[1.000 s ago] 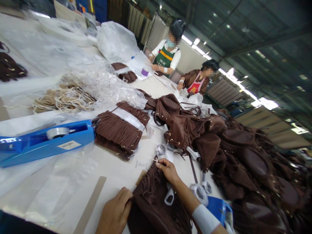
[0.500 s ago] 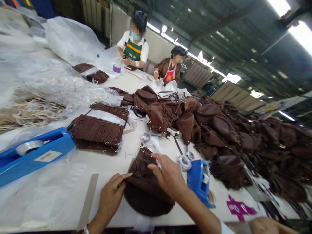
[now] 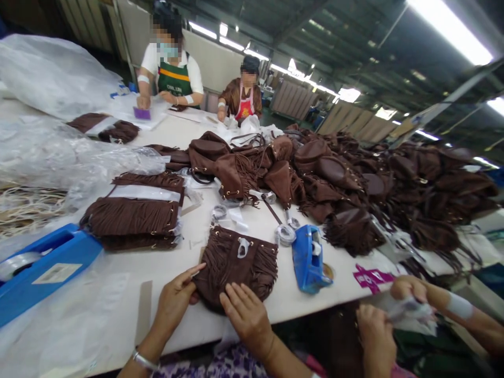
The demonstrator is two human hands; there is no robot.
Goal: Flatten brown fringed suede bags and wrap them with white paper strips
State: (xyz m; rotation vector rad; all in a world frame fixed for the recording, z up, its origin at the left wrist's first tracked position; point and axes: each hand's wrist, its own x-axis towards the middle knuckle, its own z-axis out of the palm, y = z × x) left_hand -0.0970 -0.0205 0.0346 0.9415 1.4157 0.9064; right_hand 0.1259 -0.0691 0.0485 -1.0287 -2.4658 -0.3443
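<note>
A brown fringed bag (image 3: 240, 265) lies flat near the table's front edge, its row of metal eyelets facing away and a small white wrapped piece (image 3: 243, 248) at its upper middle. My left hand (image 3: 177, 296) pinches the bag's left edge between thumb and fingers. Spread flat on the bag's lower front is my right hand (image 3: 248, 317), fingers stretched out. A blue tape dispenser (image 3: 309, 260) stands to the right of the bag. Coiled wrapped straps (image 3: 285, 234) lie just beyond its upper right corner.
Stacked fringed bags (image 3: 134, 215) and a larger blue dispenser (image 3: 47, 268) are at left, with plastic sheeting (image 3: 79, 152) behind. A heap of brown bags (image 3: 346, 173) fills the right. Another person's hands (image 3: 378, 336) are at lower right; two people work across the table.
The bag's fringe and upper part now lie spread out flat. My right hand has moved down onto its lower front and opened. The view has shifted right; a neighbour's hands show more.
</note>
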